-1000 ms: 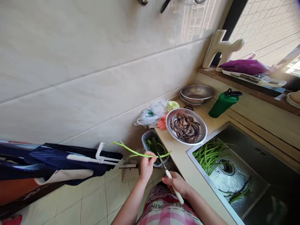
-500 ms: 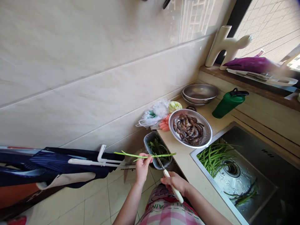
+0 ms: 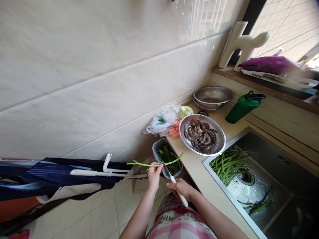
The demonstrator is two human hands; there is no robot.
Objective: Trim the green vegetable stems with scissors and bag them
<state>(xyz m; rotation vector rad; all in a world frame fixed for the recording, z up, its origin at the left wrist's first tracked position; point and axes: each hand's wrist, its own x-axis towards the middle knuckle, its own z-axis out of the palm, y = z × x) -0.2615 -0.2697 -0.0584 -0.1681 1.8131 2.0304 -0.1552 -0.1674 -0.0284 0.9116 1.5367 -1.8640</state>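
Observation:
My left hand [image 3: 154,173] pinches a long, thin green vegetable stem [image 3: 142,164] near its middle. To the right of my fingers the stem bends upward, and its left end reaches out toward the wall side. My right hand [image 3: 182,189] is wrapped around the white handle of a small knife [image 3: 184,200]. The knife's narrow blade meets the stem just beside my left fingertips. Under both hands is a plastic bin [image 3: 156,146] with green leaves [image 3: 166,155] in it.
A colander [image 3: 222,132] of shrimp [image 3: 200,134] sits at the counter's [image 3: 191,166] edge, beside the sink [image 3: 281,196] with green stems [image 3: 225,166]. Behind are metal bowls [image 3: 213,96], a green bottle [image 3: 243,108] and a plastic bag [image 3: 161,121]. Clothes on a rack [image 3: 107,172] stand left.
The stem's right part now bends upward, where it lay nearly straight. My right hand and the knife have moved slightly left and up; the left hand has shifted a little right.

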